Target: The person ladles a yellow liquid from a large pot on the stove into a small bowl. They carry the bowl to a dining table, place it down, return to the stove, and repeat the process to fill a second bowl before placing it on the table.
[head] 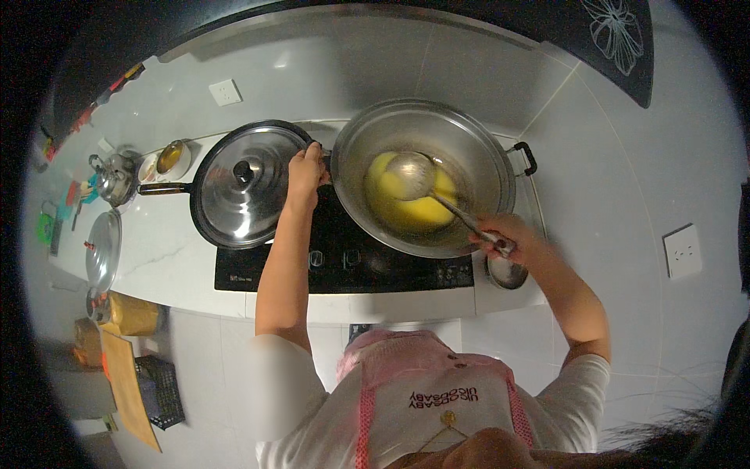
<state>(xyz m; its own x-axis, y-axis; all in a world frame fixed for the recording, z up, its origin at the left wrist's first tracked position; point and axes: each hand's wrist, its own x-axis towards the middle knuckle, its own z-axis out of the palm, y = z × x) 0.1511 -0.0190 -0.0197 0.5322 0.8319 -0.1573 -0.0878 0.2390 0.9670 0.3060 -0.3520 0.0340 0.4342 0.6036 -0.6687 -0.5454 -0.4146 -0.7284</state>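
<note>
A large metal wok stands on the black cooktop, with yellow food or liquid in its bottom; which of the two I cannot tell. My right hand grips the handle of a metal ladle, whose bowl is over the yellow contents. My left hand is closed around the wok's left side handle, which is mostly hidden under the fingers. Just left of that hand, a dark-rimmed frying pan carries a shiny metal lid with a black knob.
Below the wok's right edge sits a small metal bowl. Farther left are a bowl of amber liquid, a metal kettle and a glass lid. Wall tiles rise behind and to the right. A black crate stands low at left.
</note>
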